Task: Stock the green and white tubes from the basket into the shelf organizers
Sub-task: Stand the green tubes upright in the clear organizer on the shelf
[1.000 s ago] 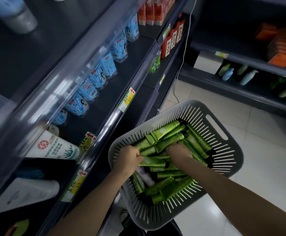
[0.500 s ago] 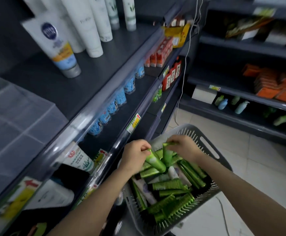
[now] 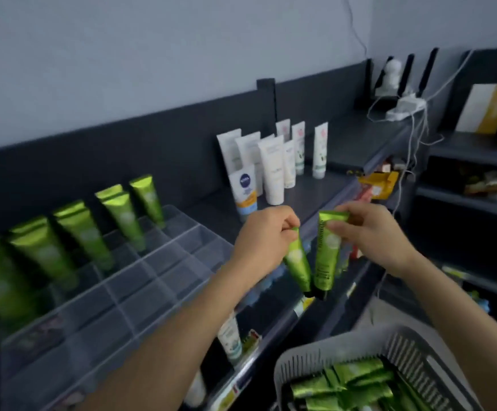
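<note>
Both hands are up at the shelf's front edge, one tube each. The left hand [image 3: 266,232] pinches the flat crimped end of the left tube [image 3: 297,259] between thumb and curled fingers, and the right hand [image 3: 368,232] grips the crimp of the right tube [image 3: 325,253] the same way.

Both tubes hang below the fingers, caps down, long axes close to vertical. The left tube slants with its cap swung right and the right tube is nearly plumb. The two black caps are touching or just short of it.

Here's what matters: the clear organizer [image 3: 152,262] sits left of and lower than both hands, and the left hand is the nearer one. Its back row holds standing tubes [image 3: 84,232], crimp up and cap down, so these two point the right way for it. Open compartments show along the organizer's front and right side.

My read: the left tube goes in first. More tubes lie in the basket [image 3: 309,366] at lower right.
</note>
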Motion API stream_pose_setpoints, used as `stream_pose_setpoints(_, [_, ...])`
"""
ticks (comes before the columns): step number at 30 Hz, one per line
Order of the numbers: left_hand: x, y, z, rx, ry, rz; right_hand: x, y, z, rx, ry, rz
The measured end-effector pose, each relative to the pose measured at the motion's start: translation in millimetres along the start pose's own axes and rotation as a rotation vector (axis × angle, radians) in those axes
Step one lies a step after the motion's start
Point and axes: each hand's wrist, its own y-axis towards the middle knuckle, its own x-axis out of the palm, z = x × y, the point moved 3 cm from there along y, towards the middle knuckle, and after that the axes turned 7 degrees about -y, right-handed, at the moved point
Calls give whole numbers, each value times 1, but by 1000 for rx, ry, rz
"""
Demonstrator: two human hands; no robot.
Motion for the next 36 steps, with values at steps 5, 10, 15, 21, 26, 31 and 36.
stream_pose_setpoints(5, [-94,-6,1,-22,101,179,36,38,-74,-170,81,-16])
stream_pose_setpoints(10, [-171,-17,-9,-82,157,315,89,70,-133,-269,154,-63])
stream_pose_setpoints(15, [-228,-19,-23,-108,240,467,137,103,-174,-351,167,-98])
stream_pose_setpoints(21, [-250,-13,-49,-144,350,470,187,149,-177,-363,89,-121])
stream_pose_setpoints(26, [-250,-16,-70,-182,355,428,221,173,-173,-353,91,-193])
stream_pose_setpoints(31, [-252,-22,-81,-205,356,434,253,179,-161,-332,73,-344])
stream_pose_setpoints(36, [-264,-26,-80,-182,388,447,272,178,-150,-298,71,-418])
